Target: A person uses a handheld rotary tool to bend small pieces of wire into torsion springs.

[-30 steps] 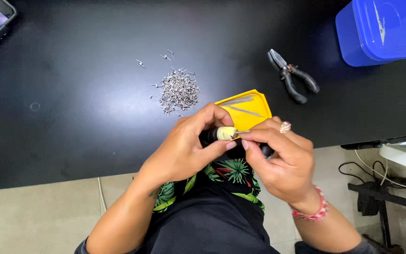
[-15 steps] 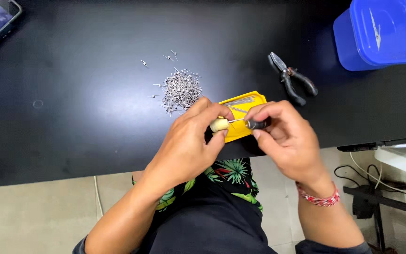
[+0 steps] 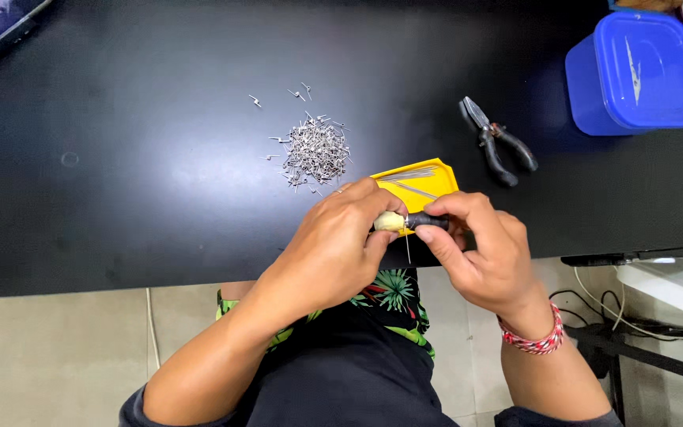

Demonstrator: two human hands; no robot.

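both hands meet over the near edge of the black table [image 3: 160, 198]. left hand [image 3: 333, 253] is curled, thumb and fingers closed on the pale cream end of a small hand tool [image 3: 409, 222]. right hand [image 3: 484, 253] pinches the tool's dark end between thumb and forefinger, other fingers folded in. tool lies roughly level between the two hands, just in front of a yellow tray [image 3: 436, 198]. thin wire [image 3: 407, 251] hangs down below the tool. tray holds a few long thin metal rods. pile of small metal pins [image 3: 315, 150] sits just left of the tray, a few strays scattered above it. black-handled pliers [image 3: 496, 142] lie to the right of the tray, apart from it. blue lidded box [image 3: 634, 71] at far right. red woven bracelet [image 3: 533, 338] on right wrist.
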